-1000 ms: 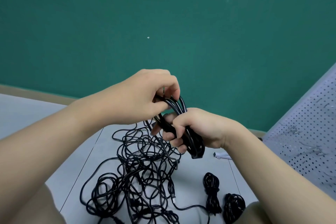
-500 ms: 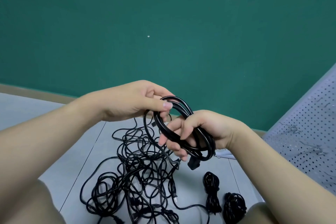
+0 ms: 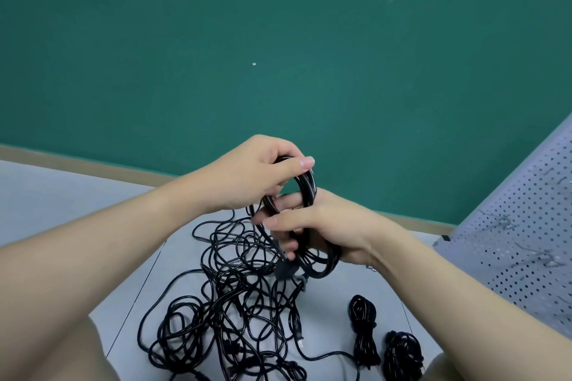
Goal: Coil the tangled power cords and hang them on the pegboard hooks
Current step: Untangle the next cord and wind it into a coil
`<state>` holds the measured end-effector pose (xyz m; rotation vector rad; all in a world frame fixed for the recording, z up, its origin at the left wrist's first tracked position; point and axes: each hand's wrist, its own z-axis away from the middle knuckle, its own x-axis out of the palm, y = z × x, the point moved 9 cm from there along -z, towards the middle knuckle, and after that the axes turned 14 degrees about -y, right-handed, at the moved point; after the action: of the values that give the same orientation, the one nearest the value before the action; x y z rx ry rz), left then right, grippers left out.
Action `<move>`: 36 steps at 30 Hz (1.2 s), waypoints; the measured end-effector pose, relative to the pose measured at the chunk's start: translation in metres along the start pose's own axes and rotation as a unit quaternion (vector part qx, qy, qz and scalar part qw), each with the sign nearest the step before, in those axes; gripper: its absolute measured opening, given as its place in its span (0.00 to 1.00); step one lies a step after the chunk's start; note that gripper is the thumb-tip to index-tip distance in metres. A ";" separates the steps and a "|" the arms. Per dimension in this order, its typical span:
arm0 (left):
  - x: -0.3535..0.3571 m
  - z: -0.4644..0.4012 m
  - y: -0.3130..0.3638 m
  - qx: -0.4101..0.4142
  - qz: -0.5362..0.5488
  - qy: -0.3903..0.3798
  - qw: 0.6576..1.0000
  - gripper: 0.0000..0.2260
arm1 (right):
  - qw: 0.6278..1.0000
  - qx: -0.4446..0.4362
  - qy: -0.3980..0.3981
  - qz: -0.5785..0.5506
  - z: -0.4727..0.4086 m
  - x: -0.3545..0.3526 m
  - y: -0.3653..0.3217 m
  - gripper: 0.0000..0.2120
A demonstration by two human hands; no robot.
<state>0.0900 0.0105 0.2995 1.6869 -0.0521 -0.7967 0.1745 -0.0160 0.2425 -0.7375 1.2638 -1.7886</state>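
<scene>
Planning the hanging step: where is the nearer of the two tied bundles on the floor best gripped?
Grip the nearer tied bundle at its cinched middle, coming from above. It lies flat on the floor, apart from the tangled cords, so the top is open; the loops probably fan out at either end.

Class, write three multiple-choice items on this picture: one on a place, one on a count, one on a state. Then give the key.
1. Where is the pegboard? A right B left C overhead
2. How many finished bundles lie on the floor? A none B two C five
3. The coil is: A hung B on the floor C held in both hands

Key: A, it fills the right edge; B, two lie beside the tangle; C, the left hand and right hand grip it.
</scene>
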 end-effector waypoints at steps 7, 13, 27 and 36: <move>-0.009 -0.002 -0.013 0.022 0.096 0.090 0.991 0.21 | 0.999 -0.023 0.014 -0.023 0.002 0.002 -0.004 0.12; 0.032 -0.006 -0.090 -0.081 0.165 -0.046 0.982 0.33 | 0.954 -0.197 0.168 -0.153 0.036 -0.053 -0.036 0.12; 0.046 -0.015 -0.036 -0.070 0.181 -0.025 0.981 0.24 | 0.955 -0.151 0.253 0.028 0.051 -0.075 -0.023 0.16; 0.081 -0.018 -0.022 -0.068 0.168 -0.083 0.980 0.23 | 0.953 -0.145 0.262 0.040 0.043 -0.069 -0.023 0.12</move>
<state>0.1534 -0.0036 0.2431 1.4305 -0.3807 -0.6666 0.2377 0.0278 0.2777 -0.3594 1.9087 -1.8157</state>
